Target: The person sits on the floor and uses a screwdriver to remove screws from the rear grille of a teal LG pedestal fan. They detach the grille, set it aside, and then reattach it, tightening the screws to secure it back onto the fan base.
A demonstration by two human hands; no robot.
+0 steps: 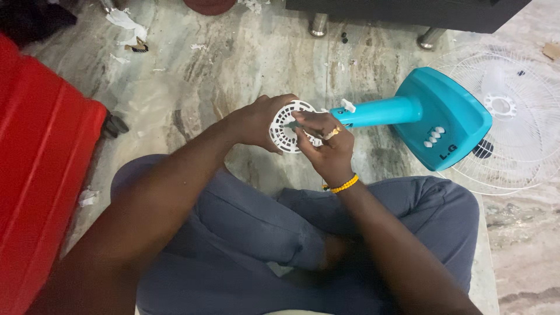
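Observation:
A small round white slotted plastic cover [286, 129] is held up in front of me. My left hand [256, 121] grips its left rim. My right hand [326, 146], wearing a ring and a yellow bead bracelet, presses fingers on the cover's face and seems to hold a thin dark tool against it. Just behind the hands lies a teal fan body [431, 116] with a tube-shaped neck and white buttons, on its side on the marble floor [233, 52]. I sit cross-legged in grey trousers.
A white wire fan guard [519, 116] lies under and to the right of the teal body. A red case [41, 175] stands at the left. Dark furniture on metal feet [319, 24] is at the top. Scraps of paper [125, 23] litter the floor.

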